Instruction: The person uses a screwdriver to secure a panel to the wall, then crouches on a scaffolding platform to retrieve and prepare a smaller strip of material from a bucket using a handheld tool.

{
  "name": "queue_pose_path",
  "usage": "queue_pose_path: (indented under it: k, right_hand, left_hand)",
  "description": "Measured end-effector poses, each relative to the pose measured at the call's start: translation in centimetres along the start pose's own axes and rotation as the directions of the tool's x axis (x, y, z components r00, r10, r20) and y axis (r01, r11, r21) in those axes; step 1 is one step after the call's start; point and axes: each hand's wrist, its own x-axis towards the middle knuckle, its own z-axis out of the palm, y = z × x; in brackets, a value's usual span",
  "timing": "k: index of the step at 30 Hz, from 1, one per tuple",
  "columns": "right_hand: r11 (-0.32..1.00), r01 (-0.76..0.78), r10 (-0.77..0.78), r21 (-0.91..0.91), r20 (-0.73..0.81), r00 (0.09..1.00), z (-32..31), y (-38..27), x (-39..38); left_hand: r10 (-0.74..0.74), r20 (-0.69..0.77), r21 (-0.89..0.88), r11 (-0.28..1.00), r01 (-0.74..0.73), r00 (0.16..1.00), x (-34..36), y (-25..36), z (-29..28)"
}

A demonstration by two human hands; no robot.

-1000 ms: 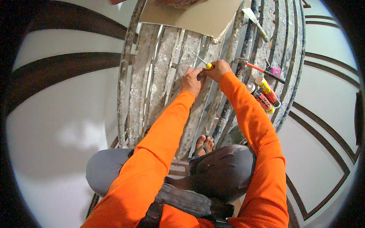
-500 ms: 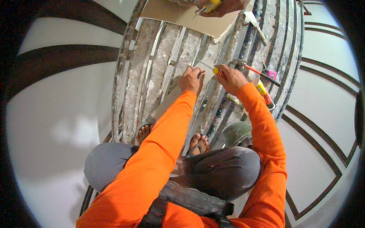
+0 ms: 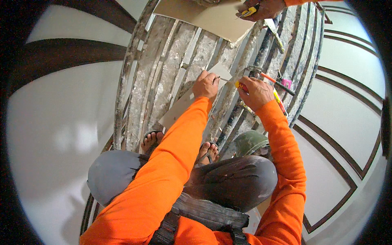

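My right hand (image 3: 258, 93) is wrapped round the yellow-and-red handle of a screwdriver-like tool (image 3: 241, 86). Its thin shaft points left, close to my left fingertips. My left hand (image 3: 205, 86) is closed in a pinch over a pale strip of board (image 3: 176, 111) lying aslant across the planks. What sits between those fingertips is too small to make out. Beyond, another person's hand (image 3: 267, 9) holds a yellow utility knife (image 3: 249, 11) by a large brown board sheet (image 3: 216, 20).
Splattered planks with gaps (image 3: 149, 81) form the platform under my feet. To the right lie a hammer (image 3: 271, 77), a putty knife (image 3: 274, 34), a pink item (image 3: 286, 84) and a red-and-yellow tube (image 3: 279, 103). A dark green rounded object (image 3: 250, 142) stands beside my foot.
My right hand has drawn slightly right with the tool, away from my left fingers. The other person's hand and knife have moved right. My left hand stays nearly in place.
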Motion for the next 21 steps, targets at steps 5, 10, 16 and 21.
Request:
queue_pose_path:
  k: [5,10,16,21]
  right_hand:
    - [1.000,0.011,-0.011,-0.029,0.028,1.000,-0.1,-0.8,0.7]
    - [1.000,0.013,-0.013,0.002,0.020,1.000,-0.1,-0.9,0.9]
    - [0.988,0.073,-0.076,-0.139,-0.015,0.997,-0.5,-1.3,1.0]
    - [0.956,0.062,-0.020,-0.288,0.147,0.989,-1.7,-5.4,3.1]
  left_hand:
    - [-0.032,0.013,0.001,0.999,0.032,0.999,-0.3,-0.3,0.0]
    - [-0.001,0.008,-0.003,1.000,0.001,1.000,0.0,-0.5,0.0]
    - [0.021,0.010,0.011,1.000,-0.021,1.000,-0.1,-0.1,0.0]
    - [0.094,-0.052,0.016,0.996,-0.093,0.994,-0.3,-0.5,-0.2]
